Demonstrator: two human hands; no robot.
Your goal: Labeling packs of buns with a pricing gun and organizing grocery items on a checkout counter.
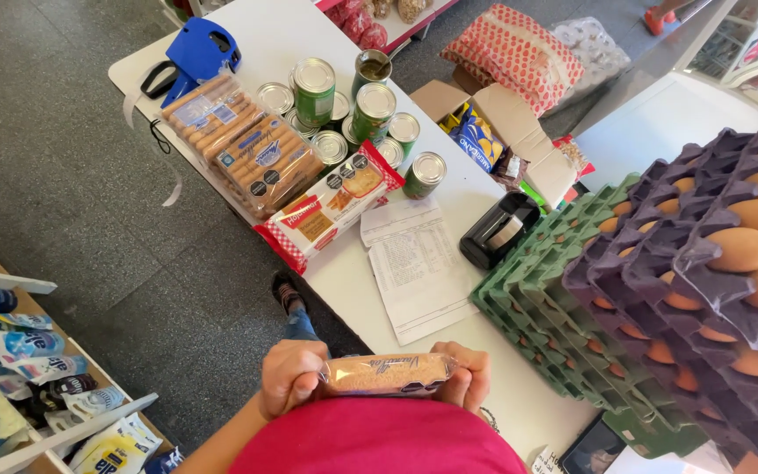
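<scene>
Head view: both hands, left hand (pixel 289 377) & right hand (pixel 469 379), fingers clamped round a biscuit pack (pixel 385 373) close to the body, w/ cans (pixel 370 114) & more biscuit packs (pixel 247 140) untouched on the white table (pixel 344 263).

Egg trays (pixel 730 263) cut off at right edge, far cans (pixel 344 114) partly hiding one another, receipt (pixel 414 263) print too small, left shelf (pixel 37 386) cropped.

A clear-wrapped biscuit packet (pixel 387 374) lies level, gripped at both ends.
</scene>
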